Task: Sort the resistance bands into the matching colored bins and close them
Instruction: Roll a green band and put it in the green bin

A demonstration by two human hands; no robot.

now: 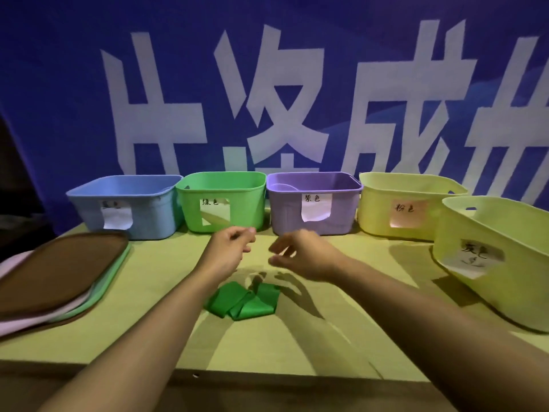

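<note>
A folded green resistance band (244,301) lies on the table below my two hands. My left hand (230,248) hovers above it with fingers loosely curled and holds nothing. My right hand (300,252) hovers beside it, fingers relaxed and empty. Along the back stand open bins: blue (89,203), green (190,203), purple (341,215), yellow with a pink label (374,209), and a second yellow one (511,281) at the right. A pale band shows inside the purple bin.
A stack of lids (59,275), brown on top with green and pink beneath, lies at the left of the table (341,322). A blue banner with large white characters (267,99) hangs behind the bins. The table's front edge runs close below the band.
</note>
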